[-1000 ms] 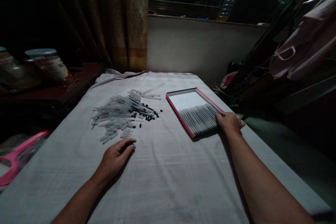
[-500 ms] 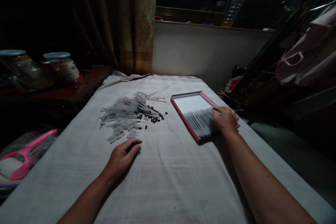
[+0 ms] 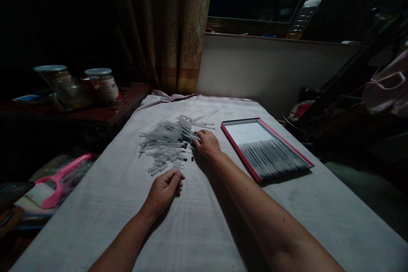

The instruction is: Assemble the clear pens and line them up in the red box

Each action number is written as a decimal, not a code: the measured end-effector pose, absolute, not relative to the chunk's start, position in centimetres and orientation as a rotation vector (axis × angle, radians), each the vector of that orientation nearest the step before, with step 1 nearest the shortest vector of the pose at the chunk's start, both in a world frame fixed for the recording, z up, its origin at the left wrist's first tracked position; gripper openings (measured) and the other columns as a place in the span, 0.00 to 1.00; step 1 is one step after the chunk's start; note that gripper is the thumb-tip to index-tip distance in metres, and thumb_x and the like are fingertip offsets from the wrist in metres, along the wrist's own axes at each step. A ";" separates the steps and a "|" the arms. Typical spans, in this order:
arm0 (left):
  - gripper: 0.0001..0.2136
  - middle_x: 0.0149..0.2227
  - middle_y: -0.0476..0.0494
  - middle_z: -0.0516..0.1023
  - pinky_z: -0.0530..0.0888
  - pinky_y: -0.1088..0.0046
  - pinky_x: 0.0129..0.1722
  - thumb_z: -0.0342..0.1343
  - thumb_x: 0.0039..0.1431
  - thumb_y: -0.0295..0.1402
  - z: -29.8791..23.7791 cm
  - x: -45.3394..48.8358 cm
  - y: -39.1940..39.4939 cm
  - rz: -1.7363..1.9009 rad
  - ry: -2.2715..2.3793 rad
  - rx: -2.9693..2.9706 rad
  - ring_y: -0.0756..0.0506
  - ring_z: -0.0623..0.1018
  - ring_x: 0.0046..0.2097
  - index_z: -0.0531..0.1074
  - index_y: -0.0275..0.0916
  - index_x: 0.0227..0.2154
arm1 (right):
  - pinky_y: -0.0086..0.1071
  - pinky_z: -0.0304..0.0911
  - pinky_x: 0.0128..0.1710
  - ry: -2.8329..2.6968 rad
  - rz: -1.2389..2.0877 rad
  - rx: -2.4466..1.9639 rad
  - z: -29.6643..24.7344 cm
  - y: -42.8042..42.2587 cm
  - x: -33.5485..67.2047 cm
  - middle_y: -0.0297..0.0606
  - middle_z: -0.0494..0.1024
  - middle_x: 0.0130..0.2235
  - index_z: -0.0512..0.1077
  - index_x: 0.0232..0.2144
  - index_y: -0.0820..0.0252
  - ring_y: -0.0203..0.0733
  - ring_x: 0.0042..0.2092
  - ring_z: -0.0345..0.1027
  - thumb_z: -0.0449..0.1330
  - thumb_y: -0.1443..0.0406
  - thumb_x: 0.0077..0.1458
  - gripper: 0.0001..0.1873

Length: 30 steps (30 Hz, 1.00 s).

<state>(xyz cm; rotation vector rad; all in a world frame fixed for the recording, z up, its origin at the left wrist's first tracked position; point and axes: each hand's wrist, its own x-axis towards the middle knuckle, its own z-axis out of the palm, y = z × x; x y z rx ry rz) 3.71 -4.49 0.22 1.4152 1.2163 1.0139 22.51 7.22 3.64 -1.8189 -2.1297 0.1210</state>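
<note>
Right hand (image 3: pixel 208 144) has crossed from the red-edged tray (image 3: pixel 244 159) at right of centre to the pile of clear tubes (image 3: pixel 165 140) at centre frame. I note its fingers curled onto the pile's right edge; whether the grip is clamped on a tube, I cannot tell. Tubes lie mostly left-to-right, just left of that hand. Left hand (image 3: pixel 164 189) rests loosely curled, holding nothing, on the cloth-covered tabletop (image 3: pixel 204 221) below the pile, farther off.

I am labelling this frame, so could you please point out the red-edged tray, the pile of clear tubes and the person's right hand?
red-edged tray (image 3: pixel 236 149): head view, on its near-left red rim.
pile of clear tubes (image 3: pixel 165 140): head view, middle of the heap.
right hand (image 3: pixel 208 144): head view, back of the hand.
</note>
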 end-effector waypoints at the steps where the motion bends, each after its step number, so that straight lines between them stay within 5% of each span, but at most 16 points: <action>1: 0.25 0.23 0.48 0.74 0.73 0.74 0.22 0.53 0.56 0.58 0.3 3.4 -4.4 1.021 1.234 1.447 0.49 0.73 0.23 0.74 0.37 0.29 | 0.38 0.60 0.53 -2.123 0.122 -1.826 3.6 7.8 22.2 0.46 0.73 0.56 0.71 0.56 0.57 0.50 0.55 0.65 0.53 0.60 0.63 0.21; 5: 0.21 0.32 0.44 0.80 0.77 0.71 0.29 0.51 0.59 0.53 1.0 0.1 -2.3 1.161 1.465 1.654 0.44 0.80 0.34 0.76 0.40 0.35 | 0.41 0.59 0.55 -2.106 0.131 -1.861 4.0 10.4 22.2 0.46 0.71 0.59 0.68 0.59 0.56 0.52 0.58 0.64 0.53 0.58 0.63 0.23; 7: 0.19 0.41 0.42 0.81 0.78 0.66 0.41 0.49 0.61 0.50 1.4 -2.3 0.1 1.266 1.637 1.775 0.41 0.79 0.44 0.76 0.42 0.39 | 0.43 0.59 0.56 -2.100 0.140 -1.882 4.3 11.8 22.7 0.46 0.70 0.59 0.69 0.58 0.55 0.53 0.58 0.63 0.53 0.57 0.64 0.23; 12: 0.25 0.54 0.35 0.76 0.66 0.56 0.60 0.44 0.60 0.49 1.1 -6.9 8.0 1.148 1.835 2.084 0.36 0.72 0.57 0.72 0.38 0.50 | 0.44 0.59 0.56 -2.111 0.208 -1.912 4.5 16.3 23.5 0.49 0.70 0.60 0.68 0.60 0.59 0.55 0.59 0.63 0.52 0.54 0.64 0.26; 17: 0.34 0.58 0.29 0.72 0.65 0.54 0.61 0.42 0.59 0.52 -0.2 -7.5 13.6 0.786 1.873 2.082 0.34 0.71 0.60 0.66 0.30 0.58 | 0.38 0.60 0.56 -2.169 0.323 -1.869 3.8 21.2 23.0 0.49 0.73 0.58 0.66 0.60 0.61 0.51 0.59 0.66 0.51 0.53 0.65 0.28; 22: 0.34 0.59 0.33 0.73 0.63 0.58 0.62 0.41 0.59 0.55 -0.2 -6.5 16.0 0.676 1.714 2.168 0.36 0.70 0.61 0.69 0.33 0.57 | 0.39 0.63 0.54 -2.188 0.436 -1.812 2.4 23.9 21.4 0.49 0.76 0.56 0.68 0.59 0.63 0.53 0.56 0.69 0.52 0.52 0.64 0.29; 30: 0.37 0.59 0.33 0.72 0.64 0.60 0.62 0.40 0.58 0.57 1.1 -3.2 17.4 0.481 1.565 2.270 0.36 0.71 0.61 0.69 0.32 0.57 | 0.33 0.63 0.56 -2.276 0.581 -1.583 1.7 21.9 19.1 0.38 0.77 0.55 0.72 0.56 0.56 0.45 0.56 0.70 0.57 0.63 0.60 0.22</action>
